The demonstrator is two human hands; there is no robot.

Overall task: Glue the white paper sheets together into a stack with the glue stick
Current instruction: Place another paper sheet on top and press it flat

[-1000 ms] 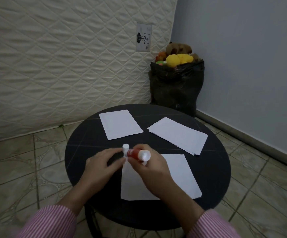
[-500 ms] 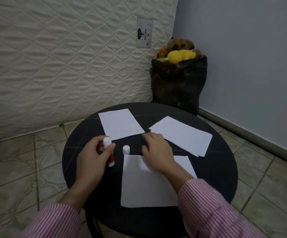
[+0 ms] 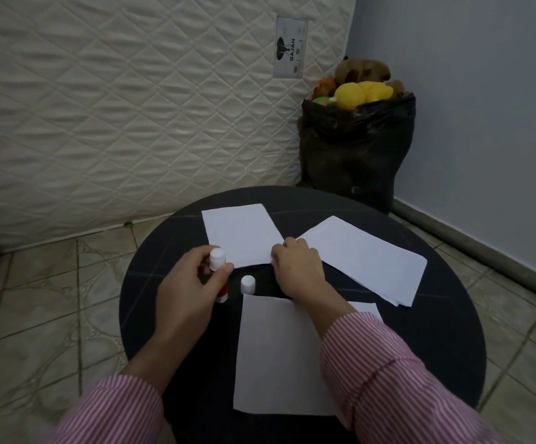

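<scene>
Left hand (image 3: 193, 290) grips the red glue stick (image 3: 219, 277) upright on the round black table (image 3: 446, 341), thumb and fingers (image 3: 225, 271) wrapped round its barrel, white top showing above them; its white cap (image 3: 247, 284) stands just beside, at the far edge of the near paper sheet (image 3: 279, 357). Right hand (image 3: 298, 270) lies fingers-down on the near corner of the far sheet (image 3: 241, 232), fingers curled close together; whether they pinch it I cannot tell. A stack of sheets (image 3: 365, 257) lies to its right.

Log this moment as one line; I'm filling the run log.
left hand: holds glue stick upright on table | right hand: at far sheet's corner | cap: off, standing
</scene>
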